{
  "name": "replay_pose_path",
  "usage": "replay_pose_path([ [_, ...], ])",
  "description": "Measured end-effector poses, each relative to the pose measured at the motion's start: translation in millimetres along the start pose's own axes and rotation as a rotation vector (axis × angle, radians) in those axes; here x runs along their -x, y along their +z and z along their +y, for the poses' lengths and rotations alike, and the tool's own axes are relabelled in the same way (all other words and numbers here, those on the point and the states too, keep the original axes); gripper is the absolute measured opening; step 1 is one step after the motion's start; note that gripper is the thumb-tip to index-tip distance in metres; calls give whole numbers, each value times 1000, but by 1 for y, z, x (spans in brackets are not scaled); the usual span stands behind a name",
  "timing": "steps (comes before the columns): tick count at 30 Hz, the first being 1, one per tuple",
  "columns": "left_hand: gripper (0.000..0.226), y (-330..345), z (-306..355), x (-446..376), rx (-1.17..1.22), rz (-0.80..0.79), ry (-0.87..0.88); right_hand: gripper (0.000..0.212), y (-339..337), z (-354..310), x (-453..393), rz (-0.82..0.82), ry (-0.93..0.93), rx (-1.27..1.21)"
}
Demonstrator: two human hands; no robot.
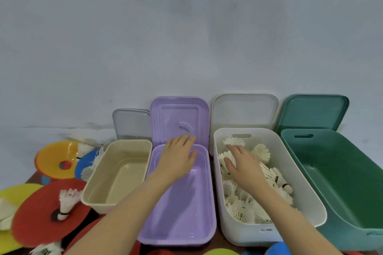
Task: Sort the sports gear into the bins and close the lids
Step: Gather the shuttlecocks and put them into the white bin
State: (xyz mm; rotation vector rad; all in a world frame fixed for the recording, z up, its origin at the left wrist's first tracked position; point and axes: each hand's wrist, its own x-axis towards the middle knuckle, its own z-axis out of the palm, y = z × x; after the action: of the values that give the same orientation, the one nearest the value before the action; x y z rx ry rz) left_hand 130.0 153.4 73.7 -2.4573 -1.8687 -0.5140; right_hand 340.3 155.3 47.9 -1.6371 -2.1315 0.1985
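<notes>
Four open bins stand in a row: beige (97, 174), purple (210, 192), white (306, 190) and green (323, 151). Their lids lean against the wall behind them: clear (130, 123), purple (165, 118), white (244, 109) and green (313, 111). The white bin holds several white shuttlecocks (261, 152). My left hand (178, 156) hovers over the far end of the purple bin, fingers straight, fingertips near the purple lid. My right hand (240, 163) lies spread on the shuttlecocks in the white bin.
Flat cone discs lie at the left: orange-yellow (56, 155), blue (85, 161), red (37, 203) and yellow (12, 192). Loose shuttlecocks sit among them, one upright on the red disc (67, 201). More discs show at the bottom edge. A pale wall rises behind.
</notes>
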Motion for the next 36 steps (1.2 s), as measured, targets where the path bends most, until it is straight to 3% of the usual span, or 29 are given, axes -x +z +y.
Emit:
replay_pose_path([
  [7, 69, -42, -87, 33, -8, 87, -121, 44, 31, -89, -34, -37, -125, -131],
  [11, 63, -57, -149, 53, -36, 43, -169, 44, 59, -146, -48, -70, -148, -132],
  [14, 44, -59, -200, 66, 0, 18, -201, 43, 85, -189, -60, -124, -169, -138],
  [18, 52, -62, -268, 79, 21, -3, -213, 41, 121, -244, -81, -156, -189, -127],
  [21, 43, -54, -325, 85, 14, -52, -230, 42, 147, -278, -99, -168, -189, -102],
  [28, 44, -29, -418, 94, 41, -153, -331, 44, 210, -336, -145, -271, -195, -10],
  [36, 52, 17, -476, 72, 97, -245, -393, 52, 275, -355, -200, -401, -209, 119],
])
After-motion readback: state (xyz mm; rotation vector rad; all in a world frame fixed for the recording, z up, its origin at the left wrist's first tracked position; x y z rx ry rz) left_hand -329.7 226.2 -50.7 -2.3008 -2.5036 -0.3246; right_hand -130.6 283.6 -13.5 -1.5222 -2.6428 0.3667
